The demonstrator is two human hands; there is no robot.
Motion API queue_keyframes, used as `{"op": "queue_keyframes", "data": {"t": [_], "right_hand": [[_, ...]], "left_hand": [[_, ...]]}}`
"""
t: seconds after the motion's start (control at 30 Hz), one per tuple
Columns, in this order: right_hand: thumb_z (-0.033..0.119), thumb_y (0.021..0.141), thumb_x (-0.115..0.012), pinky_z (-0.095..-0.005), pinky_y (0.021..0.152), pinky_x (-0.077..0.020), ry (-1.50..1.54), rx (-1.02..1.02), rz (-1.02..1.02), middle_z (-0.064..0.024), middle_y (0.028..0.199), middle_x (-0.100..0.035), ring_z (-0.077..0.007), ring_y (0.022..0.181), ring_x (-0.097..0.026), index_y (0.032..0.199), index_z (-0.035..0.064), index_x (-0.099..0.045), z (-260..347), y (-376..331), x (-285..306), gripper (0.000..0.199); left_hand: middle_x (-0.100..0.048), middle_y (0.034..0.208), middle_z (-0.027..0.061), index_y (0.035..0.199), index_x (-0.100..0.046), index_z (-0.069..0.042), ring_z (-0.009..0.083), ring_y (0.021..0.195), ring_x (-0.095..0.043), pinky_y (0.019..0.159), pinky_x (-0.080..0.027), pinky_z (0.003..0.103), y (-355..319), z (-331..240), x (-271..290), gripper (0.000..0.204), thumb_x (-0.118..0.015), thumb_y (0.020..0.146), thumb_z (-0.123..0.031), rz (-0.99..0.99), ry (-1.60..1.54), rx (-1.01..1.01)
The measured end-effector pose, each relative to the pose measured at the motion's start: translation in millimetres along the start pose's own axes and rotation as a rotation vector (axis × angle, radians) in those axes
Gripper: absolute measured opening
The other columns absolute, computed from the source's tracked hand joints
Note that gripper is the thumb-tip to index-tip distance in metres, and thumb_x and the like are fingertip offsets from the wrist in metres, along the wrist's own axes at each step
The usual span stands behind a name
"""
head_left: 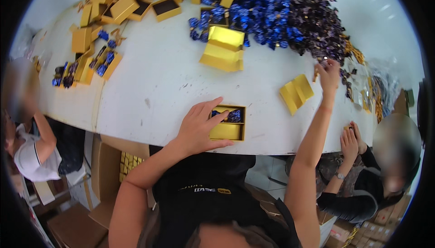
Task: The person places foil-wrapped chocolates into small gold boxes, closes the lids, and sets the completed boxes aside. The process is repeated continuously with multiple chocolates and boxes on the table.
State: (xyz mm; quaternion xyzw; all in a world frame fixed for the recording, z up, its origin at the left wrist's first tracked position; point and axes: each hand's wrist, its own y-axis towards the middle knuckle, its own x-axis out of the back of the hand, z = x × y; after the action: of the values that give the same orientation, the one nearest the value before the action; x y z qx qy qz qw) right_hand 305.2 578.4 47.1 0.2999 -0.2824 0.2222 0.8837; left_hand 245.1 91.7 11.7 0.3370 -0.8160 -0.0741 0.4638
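Observation:
My left hand (195, 125) straddles the left end of a small open gold box (228, 132), thumb along the near edge and other fingers toward the far edge. A divider splits the box lengthwise. Its far compartment holds a blue, shiny wrapped sweet (234, 115), partly under my index finger; the near one shows bare gold. Reaching far right, my right hand (330, 73) pinches at the near edge of a heap of dark purple wrapped sweets (317, 19). What lies between its fingertips is too small to make out.
Blue wrapped sweets (272, 17) adjoin the purple heap. Gold liners (222, 51) and a folded gold insert (297, 93) lie on the white table (149, 76). Empty gold boxes (124, 8) pile up far left; filled ones (106, 64) stand nearer. Co-workers sit left and right (349, 144).

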Motion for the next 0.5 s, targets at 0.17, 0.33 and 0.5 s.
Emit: {"op": "queue_keyframes", "data": {"t": [0.17, 0.33, 0.5], "right_hand": [[0.0, 0.081, -0.075, -0.0299, 0.083, -0.0527, 0.42, 0.196, 0.638, -0.0078, 0.103, -0.068, -0.0199, 0.093, -0.065, 0.11, 0.0007, -0.069, 171.8, -197.6, 9.5, 0.03], [-0.002, 0.072, -0.08, -0.0373, 0.079, -0.0546, 0.137, 0.684, 0.719, -0.0109, 0.104, -0.069, -0.0293, 0.092, -0.065, 0.107, 0.0054, -0.072, 201.4, -244.3, -7.0, 0.036], [0.003, 0.076, -0.078, -0.0388, 0.084, -0.0537, 0.296, 0.773, 0.772, -0.0117, 0.114, -0.067, -0.0321, 0.1, -0.063, 0.105, 0.0022, -0.068, 213.9, -252.9, -43.7, 0.031]], "left_hand": [[-0.048, 0.144, 0.0168, 0.122, -0.065, -0.009, 0.0366, 0.122, -0.052, 0.103, -0.043, 0.045, -6.8, 3.5, 6.9, 0.074, -0.086, 0.066, -0.052, -0.001, -0.016, 0.007], [-0.048, 0.144, 0.0168, 0.131, -0.058, -0.01, 0.0371, 0.122, -0.053, 0.102, -0.045, 0.045, -16.5, 9.7, 13.2, 0.08, -0.088, 0.066, -0.046, -0.025, -0.034, 0.026], [-0.046, 0.142, 0.0195, 0.139, -0.053, -0.02, 0.0401, 0.126, -0.049, 0.105, -0.042, 0.049, -17.6, 12.6, 27.7, 0.076, -0.084, 0.073, -0.04, 0.047, 0.043, -0.032]]}}
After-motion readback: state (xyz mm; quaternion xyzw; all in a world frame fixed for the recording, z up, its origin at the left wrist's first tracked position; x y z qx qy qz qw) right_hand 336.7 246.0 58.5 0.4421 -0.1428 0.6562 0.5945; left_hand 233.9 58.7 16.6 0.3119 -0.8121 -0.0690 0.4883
